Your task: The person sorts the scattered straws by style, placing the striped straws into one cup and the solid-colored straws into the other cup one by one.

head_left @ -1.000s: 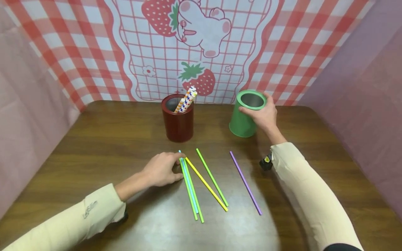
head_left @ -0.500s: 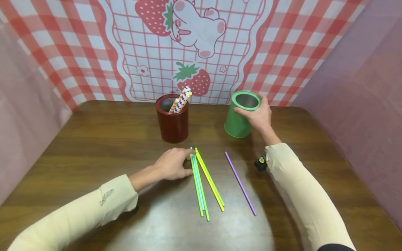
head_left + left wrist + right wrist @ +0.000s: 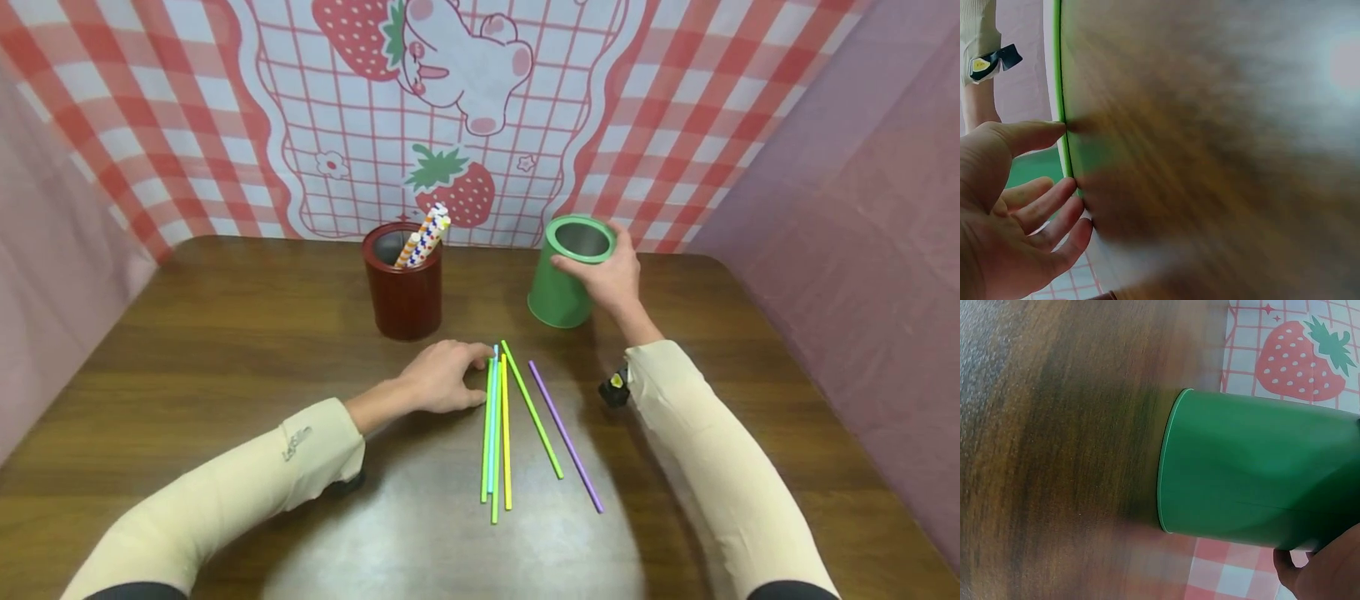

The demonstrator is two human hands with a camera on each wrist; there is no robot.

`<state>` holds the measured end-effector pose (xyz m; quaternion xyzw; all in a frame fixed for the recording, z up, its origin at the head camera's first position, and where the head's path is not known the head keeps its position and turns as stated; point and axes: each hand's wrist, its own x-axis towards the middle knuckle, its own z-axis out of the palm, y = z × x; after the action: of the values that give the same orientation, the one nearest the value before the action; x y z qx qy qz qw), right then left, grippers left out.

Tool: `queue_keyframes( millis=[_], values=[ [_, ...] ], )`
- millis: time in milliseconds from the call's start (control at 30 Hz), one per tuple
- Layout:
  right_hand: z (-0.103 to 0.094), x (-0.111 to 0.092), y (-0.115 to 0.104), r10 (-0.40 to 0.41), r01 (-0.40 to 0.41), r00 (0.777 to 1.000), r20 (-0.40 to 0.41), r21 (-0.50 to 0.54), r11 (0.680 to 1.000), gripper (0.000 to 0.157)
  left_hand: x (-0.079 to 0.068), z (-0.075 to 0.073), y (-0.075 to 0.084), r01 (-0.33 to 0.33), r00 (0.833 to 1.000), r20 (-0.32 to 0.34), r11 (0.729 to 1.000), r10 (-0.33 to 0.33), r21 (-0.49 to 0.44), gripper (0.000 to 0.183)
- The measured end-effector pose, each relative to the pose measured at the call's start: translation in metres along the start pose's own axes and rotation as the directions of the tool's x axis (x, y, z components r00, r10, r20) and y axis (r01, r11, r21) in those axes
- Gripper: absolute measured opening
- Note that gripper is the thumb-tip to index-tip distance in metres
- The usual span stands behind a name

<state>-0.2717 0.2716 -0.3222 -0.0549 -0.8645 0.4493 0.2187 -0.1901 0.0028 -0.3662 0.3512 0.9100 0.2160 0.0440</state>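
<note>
leftmost on my side is the red can, patterned straws leaning in it. in front and to its right, my left hand has slid rightward, forearm reaching in from the near left. its fingers are loosely bent with the thumb well apart, tips against the left green stick, gripping nothing that i can see. that push has carried the stick along with the blue stick and middle green stick; the yellow stick now lies nearly parallel beside them, while the right green stick slants away. so the spread on the table is narrower. the purple stick hasn't moved. behind, the green can stays put, my right hand stretched forward, thumb and fingers curled round its top.
</note>
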Motion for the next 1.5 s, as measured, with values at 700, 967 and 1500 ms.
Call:
queue_keyframes(
  millis=[700,967,1500],
  values=[
    [0.0,-0.004,0.001,-0.002,0.002,1.0,0.029,-0.01,1.0,0.102,0.07,0.026,0.081,0.181,0.967,0.075,0.862,-0.244,0.474,0.101],
    [-0.001,-0.005,-0.002,-0.008,0.008,0.999,0.036,-0.008,1.0,0.102,0.076,0.024,0.087,0.125,0.975,0.089,0.838,-0.202,0.531,0.105],
    [0.001,-0.004,-0.003,-0.013,0.013,1.0,0.017,-0.008,1.0,0.099,0.065,0.004,0.063,0.129,0.97,0.156,0.936,-0.189,0.329,0.081]
  ],
)
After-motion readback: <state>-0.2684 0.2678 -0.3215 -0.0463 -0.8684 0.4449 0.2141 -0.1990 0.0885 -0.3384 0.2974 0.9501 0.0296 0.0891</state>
